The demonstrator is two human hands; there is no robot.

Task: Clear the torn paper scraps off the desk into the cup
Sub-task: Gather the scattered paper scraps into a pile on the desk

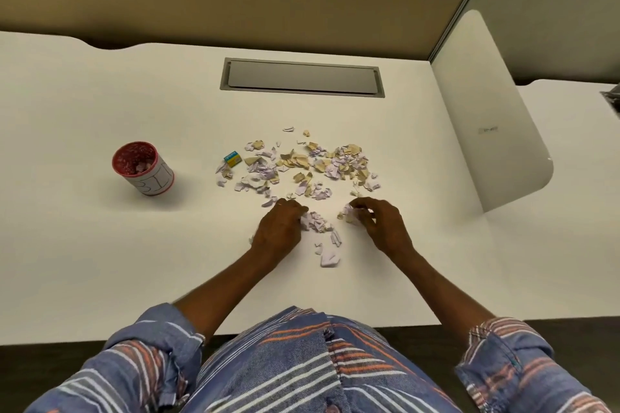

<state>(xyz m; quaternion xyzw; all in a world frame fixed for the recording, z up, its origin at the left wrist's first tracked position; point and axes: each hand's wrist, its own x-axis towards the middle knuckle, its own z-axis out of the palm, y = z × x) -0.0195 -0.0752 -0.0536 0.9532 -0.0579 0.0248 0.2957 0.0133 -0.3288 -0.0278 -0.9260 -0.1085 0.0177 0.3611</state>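
Left hand (280, 228) curled palm-down, raking scraps (302, 164) inward; right hand (380, 223) pinching a small clump. Most paper spread mid-desk (100, 261). Cup (142, 167) well left, upright, likely for easy dropping.

desk (134, 261): smooth matt off-white laminate | scraps (302, 168): torn matt paper, lilac and tan, crumpled | cup (147, 174): paper-wrapped wall, red rim | hatch (302, 77): smooth grey metal-look, dull sheen | sleeves (151, 345): striped woven cloth
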